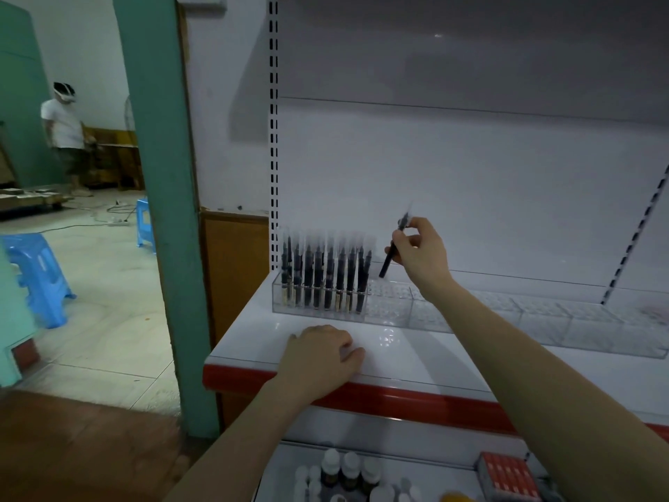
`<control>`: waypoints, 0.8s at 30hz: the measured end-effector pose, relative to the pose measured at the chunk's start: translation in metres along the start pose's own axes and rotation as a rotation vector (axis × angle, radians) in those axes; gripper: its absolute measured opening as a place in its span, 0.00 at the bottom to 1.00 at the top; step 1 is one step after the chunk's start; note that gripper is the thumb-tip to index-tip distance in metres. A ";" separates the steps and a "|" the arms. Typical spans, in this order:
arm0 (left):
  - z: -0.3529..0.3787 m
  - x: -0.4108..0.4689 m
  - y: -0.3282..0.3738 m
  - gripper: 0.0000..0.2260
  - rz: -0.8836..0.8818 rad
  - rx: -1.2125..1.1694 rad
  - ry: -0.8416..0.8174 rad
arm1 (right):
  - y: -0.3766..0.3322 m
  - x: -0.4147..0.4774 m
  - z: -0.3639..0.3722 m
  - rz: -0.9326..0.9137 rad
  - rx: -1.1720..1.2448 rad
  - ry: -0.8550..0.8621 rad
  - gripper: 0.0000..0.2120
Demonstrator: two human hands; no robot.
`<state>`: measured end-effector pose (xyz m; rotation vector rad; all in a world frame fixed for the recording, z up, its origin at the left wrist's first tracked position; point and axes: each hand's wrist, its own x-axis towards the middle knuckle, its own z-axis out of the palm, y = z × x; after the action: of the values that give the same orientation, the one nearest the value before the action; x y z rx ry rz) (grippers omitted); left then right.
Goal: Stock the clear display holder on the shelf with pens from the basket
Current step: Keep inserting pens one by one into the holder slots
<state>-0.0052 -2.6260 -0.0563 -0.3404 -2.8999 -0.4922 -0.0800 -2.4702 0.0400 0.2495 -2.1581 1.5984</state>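
Shelf (pixel 416 360): my left hand (pixel 322 353) is resting open, flat, near its red edge (pixel 398 396).
Holder (pixel 470 320): pens (pixel 325 277) are filling the left end; the rest is lying free.
Right hand (pixel 421 250): I am pinching a pen (pixel 388 264) above the holder.

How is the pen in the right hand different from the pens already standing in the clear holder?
The pen in the right hand is alone and tilted in the air, its lower tip above an empty section; the pens in the clear holder stand upright in packed rows at the left end. The right hand pinches the first; nothing touches the others. All are dark and slim.
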 end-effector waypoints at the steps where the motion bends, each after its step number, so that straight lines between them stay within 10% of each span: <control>1: 0.000 0.000 0.000 0.18 -0.001 0.002 -0.002 | 0.000 0.001 0.003 -0.003 -0.003 -0.013 0.05; 24: 0.001 0.001 0.000 0.17 -0.002 0.018 0.000 | 0.016 0.008 0.018 0.034 -0.298 -0.176 0.13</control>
<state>-0.0064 -2.6255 -0.0566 -0.3340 -2.9029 -0.4655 -0.0977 -2.4815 0.0258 0.2680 -2.5112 1.2897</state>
